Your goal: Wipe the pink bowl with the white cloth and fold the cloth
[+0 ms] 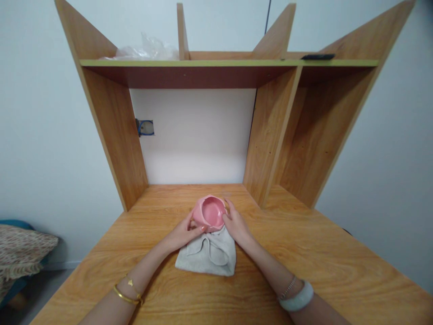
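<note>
A pink, faceted bowl (213, 212) with a round opening is tilted so that its inside faces me. From the left side, my left hand (186, 231) grips it, thumb near the lower rim. My right hand (234, 221) holds the right side, with the thumb at the rim and the fingers behind. Just below the bowl, a light grey cloth (209, 258) with a looped strip on top lies on the wooden desk (162, 293). The bowl overlaps the cloth's far edge; whether it rests on it, I cannot tell.
Wooden shelving (270, 135) rises at the back of the desk. On its upper shelf lie a clear plastic bag (145, 49) and a flat dark object (318, 57). An open wall socket box (146, 127) shows blue wire. A patterned fabric (23, 248) covers something at the far left.
</note>
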`<state>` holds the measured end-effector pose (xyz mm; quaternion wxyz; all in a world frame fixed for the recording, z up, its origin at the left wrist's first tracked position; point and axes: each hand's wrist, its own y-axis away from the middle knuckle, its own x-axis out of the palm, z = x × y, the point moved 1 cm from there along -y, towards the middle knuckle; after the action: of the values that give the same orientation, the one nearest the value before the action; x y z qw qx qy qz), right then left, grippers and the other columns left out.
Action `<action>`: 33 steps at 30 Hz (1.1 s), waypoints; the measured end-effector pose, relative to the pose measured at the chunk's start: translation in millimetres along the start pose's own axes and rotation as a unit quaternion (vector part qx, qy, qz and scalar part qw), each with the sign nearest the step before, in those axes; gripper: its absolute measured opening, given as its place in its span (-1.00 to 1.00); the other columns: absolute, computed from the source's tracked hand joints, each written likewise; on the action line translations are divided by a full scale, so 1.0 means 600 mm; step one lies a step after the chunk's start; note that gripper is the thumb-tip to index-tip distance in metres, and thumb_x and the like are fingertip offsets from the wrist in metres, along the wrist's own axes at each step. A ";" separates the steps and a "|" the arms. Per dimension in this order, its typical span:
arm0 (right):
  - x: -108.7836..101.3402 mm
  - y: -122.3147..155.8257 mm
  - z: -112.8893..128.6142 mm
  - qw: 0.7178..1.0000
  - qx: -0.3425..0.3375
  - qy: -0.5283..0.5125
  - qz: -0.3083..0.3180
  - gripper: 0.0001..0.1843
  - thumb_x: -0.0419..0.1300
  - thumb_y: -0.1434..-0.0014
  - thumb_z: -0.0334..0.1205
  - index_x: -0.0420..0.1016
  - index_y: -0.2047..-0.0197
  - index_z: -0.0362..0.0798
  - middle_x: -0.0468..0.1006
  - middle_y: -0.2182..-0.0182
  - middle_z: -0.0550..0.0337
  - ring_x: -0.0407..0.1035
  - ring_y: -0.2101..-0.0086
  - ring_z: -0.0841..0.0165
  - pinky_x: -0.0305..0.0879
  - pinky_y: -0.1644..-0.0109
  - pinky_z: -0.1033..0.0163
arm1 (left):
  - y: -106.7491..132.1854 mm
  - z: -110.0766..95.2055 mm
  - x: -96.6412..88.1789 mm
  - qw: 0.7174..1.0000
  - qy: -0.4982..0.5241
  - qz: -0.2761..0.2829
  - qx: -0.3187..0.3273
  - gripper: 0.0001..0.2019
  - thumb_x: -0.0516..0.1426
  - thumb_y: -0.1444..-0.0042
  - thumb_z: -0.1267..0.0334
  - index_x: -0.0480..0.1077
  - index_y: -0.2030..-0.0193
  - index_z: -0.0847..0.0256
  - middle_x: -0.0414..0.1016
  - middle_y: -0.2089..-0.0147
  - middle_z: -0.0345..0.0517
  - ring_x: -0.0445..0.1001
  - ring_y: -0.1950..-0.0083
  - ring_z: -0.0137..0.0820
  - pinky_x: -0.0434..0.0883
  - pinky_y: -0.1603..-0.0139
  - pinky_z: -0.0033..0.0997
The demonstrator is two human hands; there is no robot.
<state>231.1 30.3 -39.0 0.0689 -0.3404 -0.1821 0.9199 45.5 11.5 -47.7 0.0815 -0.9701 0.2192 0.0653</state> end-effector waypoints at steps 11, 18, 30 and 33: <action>-0.085 -0.037 -0.058 0.970 0.052 0.199 -0.131 -0.46 -0.09 -0.10 -0.31 0.07 -0.18 -0.08 0.51 0.29 0.04 0.41 0.29 0.23 0.22 0.23 0.21 | 0.007 -0.014 0.000 0.992 -0.119 0.041 0.005 -0.69 0.18 0.08 0.15 0.44 0.19 0.23 0.48 0.15 -0.08 0.38 0.11 -0.34 0.25 0.06 -0.42; -0.104 -0.047 -0.095 0.969 0.090 0.186 -0.138 -0.47 -0.06 -0.08 -0.30 0.15 -0.16 -0.11 0.47 0.13 -0.01 0.37 0.17 0.19 0.22 0.12 0.17 | 0.007 -0.014 0.002 0.991 -0.130 0.022 -0.001 -0.69 0.19 0.12 0.16 0.45 0.21 0.26 0.49 0.18 -0.06 0.39 0.15 -0.34 0.27 0.10 -0.43; -0.099 -0.055 -0.109 0.974 0.104 0.142 -0.141 -0.55 -0.07 -0.07 -0.28 0.32 -0.04 -0.12 0.48 0.14 0.01 0.38 0.18 0.25 0.24 0.12 0.20 | 0.007 -0.016 0.001 0.987 -0.157 0.017 0.007 -0.73 0.16 0.08 0.18 0.45 0.23 0.24 0.50 0.22 -0.09 0.40 0.19 -0.37 0.28 0.17 -0.47; -0.100 -0.057 -0.107 0.973 0.114 0.143 -0.138 -0.55 -0.08 -0.08 -0.26 0.33 -0.03 -0.16 0.49 0.15 -0.03 0.39 0.20 0.23 0.26 0.14 0.19 | 0.011 -0.021 0.002 0.988 -0.155 0.018 0.009 -0.76 0.13 0.06 0.20 0.46 0.23 0.23 0.51 0.23 -0.10 0.41 0.21 -0.37 0.29 0.19 -0.48</action>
<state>318.5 65.3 -35.0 0.2590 -0.4297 -0.1092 0.8581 45.1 2.8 -36.5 0.1217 -0.9432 0.2222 0.2150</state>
